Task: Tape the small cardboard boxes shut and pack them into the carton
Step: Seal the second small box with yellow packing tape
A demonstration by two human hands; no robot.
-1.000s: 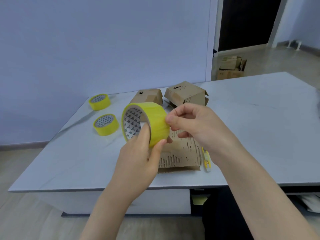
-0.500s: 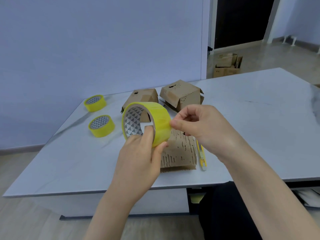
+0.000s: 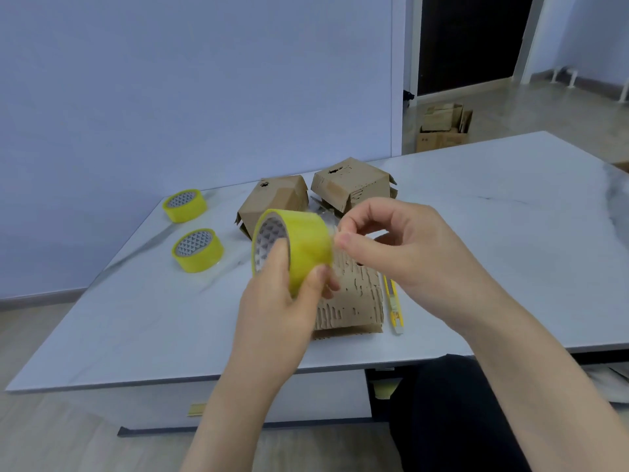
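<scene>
My left hand grips a yellow tape roll above the table, thumb through its core. My right hand pinches at the roll's right edge with thumb and forefinger, at the tape's end. Under the hands lies a worn small cardboard box near the table's front edge. Two more small cardboard boxes stand farther back, one at the left and one at the right, both with loose flaps.
Two spare yellow tape rolls lie at the table's left. A yellow utility knife lies right of the near box. The white table stretches to the right. A carton with cardboard sits on the floor behind.
My hands and the roll shifted slightly; my right thumb and forefinger have come closer onto the roll's right edge. The view moved a little lower and closer.
</scene>
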